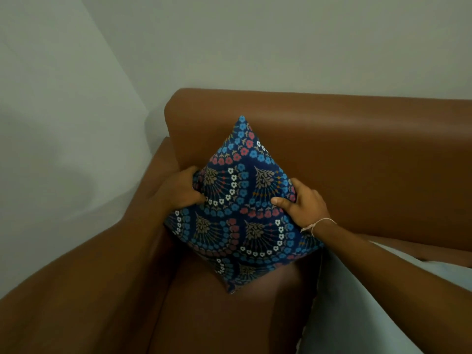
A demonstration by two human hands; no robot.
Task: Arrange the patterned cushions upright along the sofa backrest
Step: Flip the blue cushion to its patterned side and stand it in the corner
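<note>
A dark blue cushion with a pattern of blue, red and white flowers stands on one corner on the brown sofa seat, its top corner leaning against the brown backrest. My left hand grips its left edge. My right hand grips its right edge, with the thumb pressed on the front face. A thin white bracelet circles my right wrist.
The sofa's left armrest runs along the left, next to a pale wall. A pale grey-blue cushion or cloth lies on the seat at the lower right, under my right forearm.
</note>
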